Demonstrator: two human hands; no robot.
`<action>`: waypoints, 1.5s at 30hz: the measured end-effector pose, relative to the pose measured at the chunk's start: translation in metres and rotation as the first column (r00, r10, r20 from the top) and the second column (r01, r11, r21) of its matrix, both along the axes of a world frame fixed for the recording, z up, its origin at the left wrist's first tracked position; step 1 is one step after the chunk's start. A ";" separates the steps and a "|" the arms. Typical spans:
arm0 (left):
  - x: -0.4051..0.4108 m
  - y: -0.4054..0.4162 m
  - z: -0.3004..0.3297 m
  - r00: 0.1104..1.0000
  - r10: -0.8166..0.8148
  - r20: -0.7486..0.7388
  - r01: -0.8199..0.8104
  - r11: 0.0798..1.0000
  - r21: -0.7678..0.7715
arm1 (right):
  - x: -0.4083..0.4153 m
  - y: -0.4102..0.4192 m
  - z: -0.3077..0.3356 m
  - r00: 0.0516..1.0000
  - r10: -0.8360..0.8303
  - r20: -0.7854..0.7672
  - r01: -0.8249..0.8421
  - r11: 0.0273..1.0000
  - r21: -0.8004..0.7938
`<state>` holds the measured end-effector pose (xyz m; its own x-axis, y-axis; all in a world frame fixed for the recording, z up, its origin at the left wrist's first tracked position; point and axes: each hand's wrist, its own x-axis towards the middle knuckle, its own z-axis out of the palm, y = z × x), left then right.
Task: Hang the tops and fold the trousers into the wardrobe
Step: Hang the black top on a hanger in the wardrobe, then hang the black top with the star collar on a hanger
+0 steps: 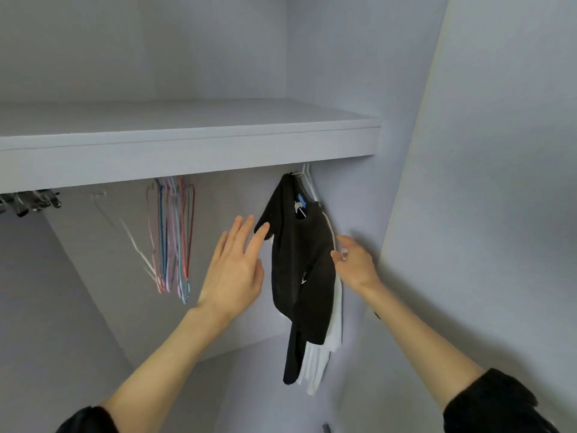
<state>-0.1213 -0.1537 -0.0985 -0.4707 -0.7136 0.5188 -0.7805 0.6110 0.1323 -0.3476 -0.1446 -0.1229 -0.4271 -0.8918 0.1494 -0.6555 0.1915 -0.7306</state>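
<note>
Black long-sleeved top (299, 270) hangs on a white hanger (304, 179) at the far right end of the wardrobe's hanging space, directly under the grey shelf (187, 142), close to the right side wall (352, 198). White garment (321, 360) hangs just behind it, showing below and to the right of the black hem; a white edge also runs down the black top's right side. Left hand (237, 267) is released, fingers straight and spread, fingertips at the black top's left sleeve; can't tell if they actually touch the fabric. Right hand (354, 264) is at the top's right edge, fingers loosely bent against the white edge there; contact looks likely, but whether it's grasping anything I can't tell. Bunch of empty wire hangers (171, 232) in pink, blue, red and lilac hangs mid-rail, well apart from the tops, with one white hanger (140, 254) tilted beside them. Dark clip-type hangers (29, 203) sit at the far left under the shelf. Both forearms bare, black sleeves (493, 404) pushed up near the frame bottom.
</note>
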 end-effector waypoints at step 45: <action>-0.157 1.013 -0.234 -0.479 -0.876 -0.057 0.402 -0.277 0.873 | 0.231 1.198 -0.203 -0.428 -0.903 -0.013 0.750 -0.364 0.552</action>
<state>-0.2782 0.8594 -0.3321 -0.4665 0.8147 -0.3443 0.5164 0.5669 0.6418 -0.1163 1.0532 -0.3259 -0.5614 0.7443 -0.3618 0.7923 0.3572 -0.4946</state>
